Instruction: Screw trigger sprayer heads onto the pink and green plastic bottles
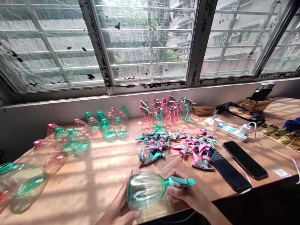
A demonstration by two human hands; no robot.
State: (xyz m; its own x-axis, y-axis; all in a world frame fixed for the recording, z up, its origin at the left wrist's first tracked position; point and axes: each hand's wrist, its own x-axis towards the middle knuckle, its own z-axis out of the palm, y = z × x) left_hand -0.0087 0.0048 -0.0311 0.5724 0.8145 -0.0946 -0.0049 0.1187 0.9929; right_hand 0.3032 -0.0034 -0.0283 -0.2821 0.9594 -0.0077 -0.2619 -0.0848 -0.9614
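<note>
A clear green spray bottle (146,190) lies sideways in the air above the table's front edge, its base to the left. My left hand (124,200) is wrapped round the base end. At the neck, my right hand (180,190) grips the teal and grey spray head (180,182), which sits on the bottle mouth; whether it is tight cannot be seen. Just beyond my hands lie loose teal spray heads (152,154) and pink spray heads (201,150) with thin clear tubes.
Several headless green bottles (109,128) and pink bottles (50,154) stand at left. Assembled spray bottles (170,117) stand by the wall. To the right are two phones (245,159), a power strip (226,128) with white cables, and gold-coloured pieces (278,134).
</note>
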